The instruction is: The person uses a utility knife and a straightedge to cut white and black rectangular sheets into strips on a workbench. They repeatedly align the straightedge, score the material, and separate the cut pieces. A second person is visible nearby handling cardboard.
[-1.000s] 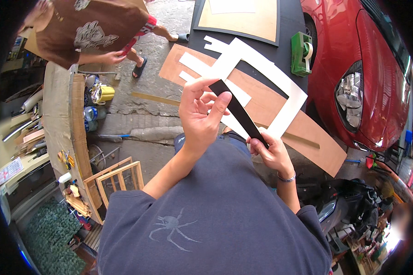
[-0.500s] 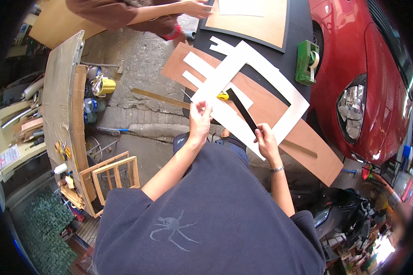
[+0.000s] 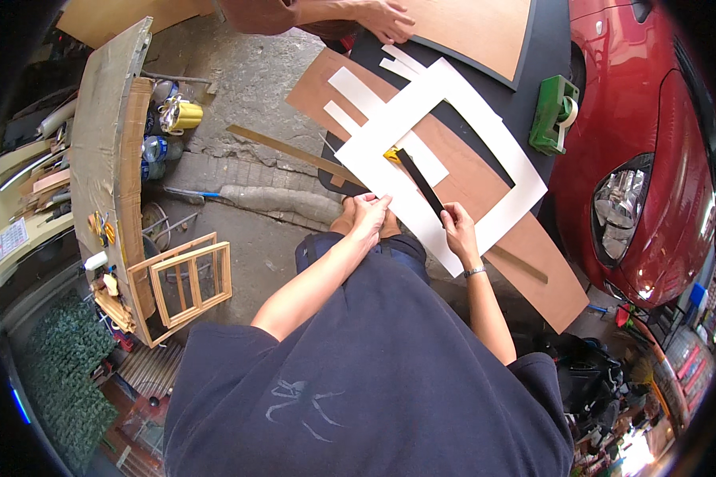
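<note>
My right hand [image 3: 457,225] grips the near end of a long black strip [image 3: 418,183] that lies slanted across a white rectangular frame [image 3: 507,151]. My left hand [image 3: 368,216] presses its fingers on the near corner of that white frame. The frame rests on a brown board [image 3: 533,254] laid on the ground. A small yellow object [image 3: 391,154] shows at the strip's far end.
Another person's hand [image 3: 383,17] rests on a second brown board [image 3: 477,32] at the top. A green tape dispenser [image 3: 552,115] sits beside a red car [image 3: 652,143]. A wooden window frame [image 3: 187,278] and a cluttered workbench [image 3: 107,135] stand at my left.
Both my hands have dropped from in front of my chest down to the white frame; the black strip now lies across it. The other person has shifted toward the top.
</note>
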### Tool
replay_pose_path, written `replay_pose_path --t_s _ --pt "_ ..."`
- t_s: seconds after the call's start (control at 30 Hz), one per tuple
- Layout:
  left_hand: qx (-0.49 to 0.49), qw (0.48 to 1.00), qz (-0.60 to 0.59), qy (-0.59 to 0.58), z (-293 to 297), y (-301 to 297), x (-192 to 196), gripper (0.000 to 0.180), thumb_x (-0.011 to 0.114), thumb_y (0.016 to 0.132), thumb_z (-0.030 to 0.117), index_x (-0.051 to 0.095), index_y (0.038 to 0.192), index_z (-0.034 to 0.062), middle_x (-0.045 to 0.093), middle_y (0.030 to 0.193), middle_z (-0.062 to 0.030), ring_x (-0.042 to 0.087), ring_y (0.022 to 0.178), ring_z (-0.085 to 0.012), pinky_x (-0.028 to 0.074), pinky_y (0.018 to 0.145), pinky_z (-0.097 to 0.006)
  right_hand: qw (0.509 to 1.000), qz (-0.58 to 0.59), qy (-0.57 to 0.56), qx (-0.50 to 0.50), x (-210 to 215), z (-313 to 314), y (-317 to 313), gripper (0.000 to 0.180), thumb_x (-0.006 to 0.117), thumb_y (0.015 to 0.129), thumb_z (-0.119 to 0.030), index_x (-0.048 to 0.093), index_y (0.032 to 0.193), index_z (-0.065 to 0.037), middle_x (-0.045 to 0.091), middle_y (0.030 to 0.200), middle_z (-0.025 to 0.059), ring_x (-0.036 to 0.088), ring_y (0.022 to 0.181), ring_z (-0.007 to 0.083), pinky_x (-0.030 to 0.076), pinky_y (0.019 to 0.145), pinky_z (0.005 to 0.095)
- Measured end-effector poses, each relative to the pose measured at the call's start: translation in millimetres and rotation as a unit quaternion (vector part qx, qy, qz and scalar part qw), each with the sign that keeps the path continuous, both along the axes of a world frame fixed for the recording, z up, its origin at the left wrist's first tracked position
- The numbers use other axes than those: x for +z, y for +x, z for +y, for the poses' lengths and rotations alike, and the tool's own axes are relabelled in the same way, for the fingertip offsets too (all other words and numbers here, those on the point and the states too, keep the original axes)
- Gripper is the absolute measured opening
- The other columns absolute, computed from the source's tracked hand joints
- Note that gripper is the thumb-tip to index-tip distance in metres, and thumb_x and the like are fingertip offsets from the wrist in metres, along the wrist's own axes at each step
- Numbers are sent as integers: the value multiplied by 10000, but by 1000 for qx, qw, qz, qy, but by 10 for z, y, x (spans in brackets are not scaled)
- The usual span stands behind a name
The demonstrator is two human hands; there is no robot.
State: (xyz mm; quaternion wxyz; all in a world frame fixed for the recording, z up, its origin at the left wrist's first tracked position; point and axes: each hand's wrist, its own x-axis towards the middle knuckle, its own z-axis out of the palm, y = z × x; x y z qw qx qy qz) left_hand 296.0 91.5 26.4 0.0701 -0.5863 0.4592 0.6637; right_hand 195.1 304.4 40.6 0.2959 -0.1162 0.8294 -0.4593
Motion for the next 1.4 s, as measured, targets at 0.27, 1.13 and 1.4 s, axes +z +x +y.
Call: replay_pose_path --t_s 0.27,1.13,1.4 --pt "34 995 86 43 6 9 -92 320 741 954 233 588 1201 99 703 949 -9 644 845 -116 456 694 -275 990 -58 -73 -103 247 287 -256 133 587 1037 -122 628 1084 -6 638 826 12 588 695 95 493 646 259" --pt "91 880 434 171 -921 -259 1356 404 541 1068 381 535 1346 89 642 1221 -41 615 1161 -200 498 1021 -393 858 125 -211 -452 1394 1136 169 219 491 1069 -72 540 1277 -25 625 960 64 604 725 112 532 687 263" --pt "38 822 488 293 -1462 -659 1740 453 517 1062 459 548 1309 80 650 1142 -55 645 1065 -194 540 941 -383 737 90 -188 -643 835 1101 1116 209 458 1076 -116 483 1270 -40 671 1004 111 649 650 176 529 628 314"
